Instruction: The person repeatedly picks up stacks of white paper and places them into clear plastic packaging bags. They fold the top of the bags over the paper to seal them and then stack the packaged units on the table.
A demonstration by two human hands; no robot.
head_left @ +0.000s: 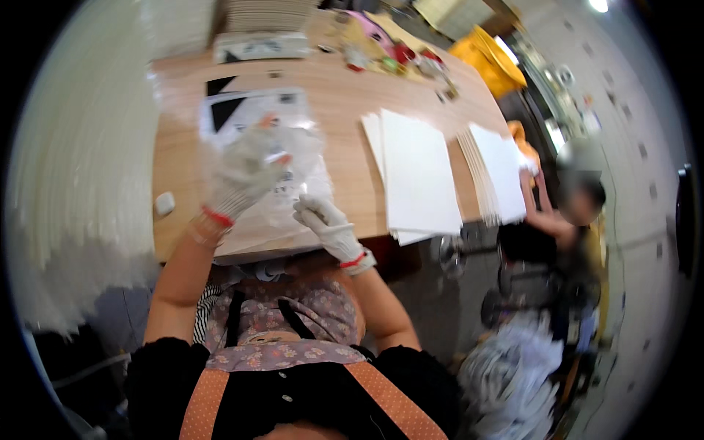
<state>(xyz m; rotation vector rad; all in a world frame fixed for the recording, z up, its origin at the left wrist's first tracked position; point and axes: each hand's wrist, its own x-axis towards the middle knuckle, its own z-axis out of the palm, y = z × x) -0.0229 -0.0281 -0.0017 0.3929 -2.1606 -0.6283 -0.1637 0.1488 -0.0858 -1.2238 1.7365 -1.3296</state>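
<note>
A clear plastic bag (pixel 314 172) lies over a white printed sheet (pixel 257 103) with a black corner, on the near left of the table. My left hand (pixel 246 172), in a white glove with bare fingertips and a red cuff, is over the bag. It is somewhat blurred, its thumb and forefinger apart. My right hand (pixel 328 226), in a similar glove, has its fingers closed at the bag's near right edge. The film between its fingertips is hard to make out.
Stacks of white boards (pixel 422 176) lie to the right on the wooden table (pixel 341 95). A small white object (pixel 165 204) is near the left edge. Piled sheets (pixel 268 15) and clutter stand at the back, beside a yellow container (pixel 488 62). Another person (pixel 576 213) sits right.
</note>
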